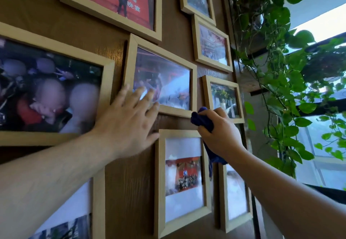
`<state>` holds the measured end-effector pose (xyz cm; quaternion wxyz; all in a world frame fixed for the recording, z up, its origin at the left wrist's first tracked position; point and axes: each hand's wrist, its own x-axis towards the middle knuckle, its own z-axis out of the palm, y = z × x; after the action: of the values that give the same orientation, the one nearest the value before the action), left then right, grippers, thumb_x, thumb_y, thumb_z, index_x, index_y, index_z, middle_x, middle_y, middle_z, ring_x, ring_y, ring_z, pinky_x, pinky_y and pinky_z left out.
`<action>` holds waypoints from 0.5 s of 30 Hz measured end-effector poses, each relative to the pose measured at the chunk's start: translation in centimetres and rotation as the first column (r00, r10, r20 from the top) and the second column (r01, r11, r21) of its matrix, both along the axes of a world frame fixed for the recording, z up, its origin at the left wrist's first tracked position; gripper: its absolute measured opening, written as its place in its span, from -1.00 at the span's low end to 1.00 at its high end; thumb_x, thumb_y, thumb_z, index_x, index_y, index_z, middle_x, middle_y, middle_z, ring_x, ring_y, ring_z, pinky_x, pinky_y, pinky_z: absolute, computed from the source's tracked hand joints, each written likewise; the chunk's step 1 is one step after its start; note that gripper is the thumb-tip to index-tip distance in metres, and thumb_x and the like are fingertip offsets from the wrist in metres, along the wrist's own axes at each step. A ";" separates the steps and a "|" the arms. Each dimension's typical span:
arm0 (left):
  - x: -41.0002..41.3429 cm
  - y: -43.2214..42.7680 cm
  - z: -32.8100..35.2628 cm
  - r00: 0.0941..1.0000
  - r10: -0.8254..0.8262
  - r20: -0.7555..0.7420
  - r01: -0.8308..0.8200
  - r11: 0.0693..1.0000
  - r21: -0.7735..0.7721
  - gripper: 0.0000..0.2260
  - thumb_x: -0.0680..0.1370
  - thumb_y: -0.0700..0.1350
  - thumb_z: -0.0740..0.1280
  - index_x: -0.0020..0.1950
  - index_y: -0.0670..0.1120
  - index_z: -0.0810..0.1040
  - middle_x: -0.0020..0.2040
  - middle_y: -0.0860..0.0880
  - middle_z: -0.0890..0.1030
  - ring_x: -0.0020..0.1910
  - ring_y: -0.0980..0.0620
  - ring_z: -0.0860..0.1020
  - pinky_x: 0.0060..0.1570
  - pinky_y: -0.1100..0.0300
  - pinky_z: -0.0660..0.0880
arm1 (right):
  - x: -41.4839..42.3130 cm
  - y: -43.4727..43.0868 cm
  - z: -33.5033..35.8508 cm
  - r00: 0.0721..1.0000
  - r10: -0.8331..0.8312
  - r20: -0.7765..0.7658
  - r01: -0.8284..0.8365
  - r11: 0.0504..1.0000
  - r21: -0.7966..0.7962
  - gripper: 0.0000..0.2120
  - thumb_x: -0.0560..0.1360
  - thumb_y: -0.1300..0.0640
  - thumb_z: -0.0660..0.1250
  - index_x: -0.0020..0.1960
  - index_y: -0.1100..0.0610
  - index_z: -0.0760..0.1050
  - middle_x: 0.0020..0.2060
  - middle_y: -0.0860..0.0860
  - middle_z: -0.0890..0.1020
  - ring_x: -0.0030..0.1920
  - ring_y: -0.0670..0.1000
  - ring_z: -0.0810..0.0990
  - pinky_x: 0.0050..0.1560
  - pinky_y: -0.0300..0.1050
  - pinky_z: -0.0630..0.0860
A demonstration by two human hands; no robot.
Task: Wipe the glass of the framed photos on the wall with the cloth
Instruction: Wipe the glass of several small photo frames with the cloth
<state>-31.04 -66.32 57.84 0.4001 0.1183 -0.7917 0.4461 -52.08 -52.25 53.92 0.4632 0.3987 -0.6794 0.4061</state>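
One cloth: your bunched dark-blue cloth (203,119) sits in your right hand (219,133), with a tail hanging below the wrist; it is off the glass, in front of the brown wood-grain wall (131,182) between frames.
Right hand: your fingers are curled tight around the cloth, gripping it in a fist.
Left hand: your left hand (129,120) lies flat and spread, holding nothing; the fingertips (139,90) rest on the lower-left corner of the tilted middle frame (159,77) and on its glass.
Nearest glass: the small upright frame with the red group photo (182,180) hangs just below your right fist, and another small frame (223,98) is partly behind it.
Risk, smears: your bare fingertips on the glass will likely leave prints, so that corner needs a pass.
Risk, frame: the middle frame already hangs crooked; a hard push with the cloth could swing it further or knock it off its hook.
Risk, tail: the loose cloth end could catch a frame corner.
Count, frames: nine light wooden frames in view, some cut off by the edge.
Count, hands: two.
Beyond: one trailing green-leaved vine (280,70) hangs by the window on your right.
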 end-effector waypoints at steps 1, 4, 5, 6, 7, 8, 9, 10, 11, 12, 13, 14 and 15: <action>-0.3 0.0 -1.0 0.999 -0.017 0.042 0.017 1.000 0.001 -0.26 0.51 0.33 0.03 0.53 -0.14 0.16 0.55 -0.25 0.14 0.53 -0.22 0.07 0.46 -0.24 0.05 | 0.2 -0.1 -1.0 1.000 0.015 0.017 -0.015 1.000 -0.007 -0.67 0.41 0.00 0.31 0.17 -0.09 0.45 0.00 -0.07 0.43 -0.16 0.01 0.49 -0.25 -0.11 0.43; -1.4 -0.2 -3.5 0.986 0.017 0.169 -0.023 0.999 0.034 -0.18 0.50 0.38 0.01 0.55 -0.17 0.02 0.57 -0.22 0.04 0.55 -0.17 -0.03 0.49 -0.20 -0.06 | 0.9 -0.7 -4.1 0.997 0.054 0.062 -0.054 0.999 -0.003 -0.67 0.41 0.00 0.33 0.16 -0.10 0.46 0.01 -0.10 0.42 -0.16 -0.02 0.47 -0.25 -0.14 0.40; -1.7 -0.2 -3.9 0.982 0.033 0.185 -0.037 0.999 0.018 -0.16 0.49 0.39 0.01 0.55 -0.17 0.00 0.57 -0.22 0.03 0.55 -0.18 -0.04 0.49 -0.20 -0.09 | 1.3 -1.1 -4.8 0.996 0.066 0.064 -0.066 0.998 0.002 -0.67 0.41 0.00 0.33 0.16 -0.11 0.45 0.01 -0.10 0.41 -0.16 -0.03 0.47 -0.27 -0.15 0.41; -2.1 -0.2 -4.3 0.978 0.050 0.200 -0.050 0.999 -0.006 -0.15 0.49 0.40 0.02 0.55 -0.18 -0.01 0.57 -0.22 0.03 0.55 -0.18 -0.05 0.49 -0.21 -0.11 | 1.6 -1.5 -5.6 0.995 0.079 0.061 -0.080 0.997 0.013 -0.67 0.41 0.00 0.33 0.17 -0.11 0.45 0.02 -0.10 0.41 -0.17 -0.04 0.48 -0.29 -0.15 0.44; -2.4 -0.3 -4.6 0.974 0.073 0.215 -0.070 0.997 -0.022 -0.14 0.49 0.41 0.01 0.55 -0.18 -0.04 0.58 -0.22 0.00 0.55 -0.19 -0.07 0.48 -0.23 -0.14 | 2.1 -2.1 -6.1 0.995 0.093 0.046 -0.095 0.995 0.028 -0.67 0.41 0.00 0.33 0.17 -0.12 0.44 0.03 -0.10 0.41 -0.17 -0.04 0.49 -0.29 -0.13 0.47; -2.8 -0.3 -4.8 0.969 0.091 0.228 -0.089 0.996 -0.022 -0.12 0.48 0.42 0.01 0.55 -0.18 -0.09 0.58 -0.22 -0.03 0.55 -0.18 -0.11 0.48 -0.24 -0.16 | 2.5 -2.6 -6.5 0.994 0.103 0.028 -0.105 0.993 0.049 -0.66 0.41 0.00 0.33 0.18 -0.12 0.43 0.04 -0.10 0.41 -0.17 -0.03 0.49 -0.29 -0.12 0.49; -3.1 -0.3 -4.8 0.966 0.109 0.233 -0.109 0.994 -0.010 -0.10 0.47 0.43 0.02 0.55 -0.18 -0.13 0.58 -0.21 -0.06 0.55 -0.18 -0.13 0.47 -0.25 -0.16 | 2.9 -3.2 -6.8 0.994 0.109 0.001 -0.109 0.991 0.072 -0.64 0.42 -0.01 0.33 0.20 -0.12 0.42 0.06 -0.09 0.42 -0.16 -0.04 0.49 -0.29 -0.14 0.48; -3.3 -0.2 -4.8 0.966 0.119 0.230 -0.124 0.992 0.006 -0.08 0.46 0.43 0.04 0.55 -0.18 -0.15 0.58 -0.20 -0.07 0.55 -0.17 -0.14 0.47 -0.25 -0.16 | 3.3 -3.9 -7.0 0.993 0.110 -0.031 -0.107 0.990 0.090 -0.62 0.42 -0.02 0.33 0.22 -0.11 0.41 0.09 -0.07 0.42 -0.16 -0.05 0.48 -0.28 -0.17 0.46; -3.5 -0.2 -4.7 0.967 0.125 0.224 -0.133 0.991 0.019 -0.07 0.45 0.43 0.07 0.55 -0.18 -0.15 0.59 -0.20 -0.07 0.55 -0.16 -0.14 0.47 -0.25 -0.15 | 3.7 -4.6 -7.2 0.992 0.114 -0.057 -0.108 0.989 0.099 -0.60 0.41 -0.03 0.34 0.24 -0.09 0.41 0.11 -0.06 0.43 -0.14 -0.05 0.47 -0.27 -0.19 0.44; -3.7 -0.1 -4.6 0.967 0.125 0.221 -0.135 0.990 0.030 -0.06 0.45 0.43 0.09 0.55 -0.18 -0.14 0.59 -0.19 -0.06 0.55 -0.16 -0.13 0.47 -0.26 -0.14 | 3.9 -5.2 -7.2 0.990 0.124 -0.068 -0.118 0.989 0.093 -0.58 0.40 -0.02 0.35 0.25 -0.06 0.43 0.13 -0.04 0.44 -0.13 -0.03 0.49 -0.25 -0.19 0.44; -3.8 -0.1 -4.5 0.968 0.122 0.221 -0.133 0.990 0.036 -0.06 0.44 0.42 0.11 0.55 -0.18 -0.13 0.59 -0.19 -0.05 0.55 -0.16 -0.13 0.47 -0.27 -0.14 | 4.0 -5.6 -7.2 0.988 0.140 -0.067 -0.135 0.988 0.077 -0.57 0.39 0.00 0.37 0.25 -0.03 0.45 0.13 -0.03 0.46 -0.11 -0.01 0.51 -0.25 -0.19 0.43; -3.8 0.0 -4.5 0.968 0.120 0.221 -0.131 0.991 0.037 -0.05 0.44 0.42 0.13 0.55 -0.18 -0.12 0.59 -0.19 -0.04 0.55 -0.16 -0.12 0.46 -0.27 -0.13 | 3.9 -5.9 -7.1 0.987 0.149 -0.067 -0.145 0.988 0.057 -0.57 0.38 0.01 0.39 0.24 -0.02 0.47 0.14 -0.03 0.47 -0.10 0.00 0.53 -0.25 -0.19 0.42; -3.8 0.1 -4.4 0.969 0.119 0.218 -0.130 0.991 0.037 -0.06 0.44 0.41 0.14 0.55 -0.18 -0.11 0.59 -0.18 -0.03 0.55 -0.16 -0.12 0.46 -0.28 -0.13 | 3.8 -6.0 -7.1 0.987 0.143 -0.076 -0.140 0.989 0.041 -0.57 0.37 0.02 0.39 0.24 -0.01 0.49 0.14 -0.03 0.49 -0.10 0.00 0.54 -0.27 -0.19 0.41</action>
<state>-34.87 -66.18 53.42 0.2799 0.1289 -0.8326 0.4602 -48.29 -58.23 46.83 0.4526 0.4697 -0.6377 0.4098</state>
